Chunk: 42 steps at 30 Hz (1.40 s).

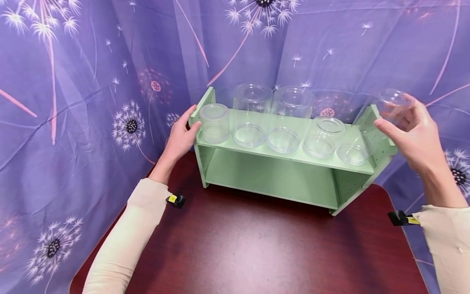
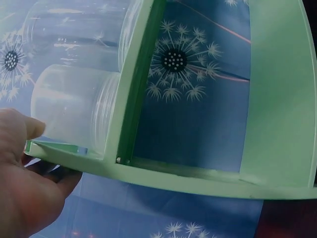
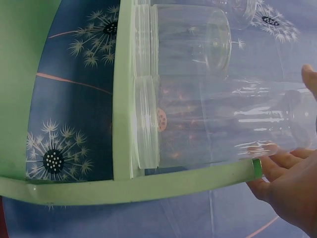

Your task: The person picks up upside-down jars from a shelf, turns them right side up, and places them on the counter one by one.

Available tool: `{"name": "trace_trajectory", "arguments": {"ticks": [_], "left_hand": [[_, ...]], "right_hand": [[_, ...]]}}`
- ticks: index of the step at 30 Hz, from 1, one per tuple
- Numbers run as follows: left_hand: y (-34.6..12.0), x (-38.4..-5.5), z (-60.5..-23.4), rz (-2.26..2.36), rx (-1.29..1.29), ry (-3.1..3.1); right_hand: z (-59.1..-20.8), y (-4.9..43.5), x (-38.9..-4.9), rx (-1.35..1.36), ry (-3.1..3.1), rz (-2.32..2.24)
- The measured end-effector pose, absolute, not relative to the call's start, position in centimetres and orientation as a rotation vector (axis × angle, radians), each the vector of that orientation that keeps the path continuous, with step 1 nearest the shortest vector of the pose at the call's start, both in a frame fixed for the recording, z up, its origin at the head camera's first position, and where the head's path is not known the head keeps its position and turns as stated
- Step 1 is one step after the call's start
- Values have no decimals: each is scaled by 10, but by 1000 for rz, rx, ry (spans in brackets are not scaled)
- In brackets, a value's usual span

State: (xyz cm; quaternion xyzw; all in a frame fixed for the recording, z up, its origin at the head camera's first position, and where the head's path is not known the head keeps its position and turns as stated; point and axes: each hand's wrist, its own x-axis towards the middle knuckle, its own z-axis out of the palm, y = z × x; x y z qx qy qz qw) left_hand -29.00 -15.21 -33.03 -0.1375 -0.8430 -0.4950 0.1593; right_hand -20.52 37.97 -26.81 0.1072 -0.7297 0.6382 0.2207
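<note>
Left hand [image 1: 180, 138] pinches the near end of the green two-tier shelf's [image 1: 271, 175] end panel beside a short frosted jar [image 1: 214, 122], while the right hand [image 1: 422, 132] curls fingers and thumb round the upper part of a tall clear jar [image 3: 218, 116], the opposite end panel [image 3: 173, 189] close beside it. Between the hands stand two tall jars [image 1: 253, 116] and a short clear jar [image 1: 324, 141], with a dandelion-print curtain [image 1: 154, 36] behind

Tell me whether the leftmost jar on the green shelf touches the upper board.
Touching. The head view shows the leftmost jar standing on the upper board; the left wrist view shows no gap between its ringed end and the board.
</note>
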Motion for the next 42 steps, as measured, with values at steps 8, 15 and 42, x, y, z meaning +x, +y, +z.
{"name": "trace_trajectory", "arguments": {"ticks": [8,15,42], "left_hand": [[-153,-290,-331,-1160,-466,-2467],[-154,-291,-329,-1014,-577,-2432],[-158,-288,-314,-767,-680,-2514]], "right_hand": [[-267,380,-206,285,-2116,1601],[-268,381,-206,322,-2101,1613],[-254,379,-176,453,-1859,1774]]}}
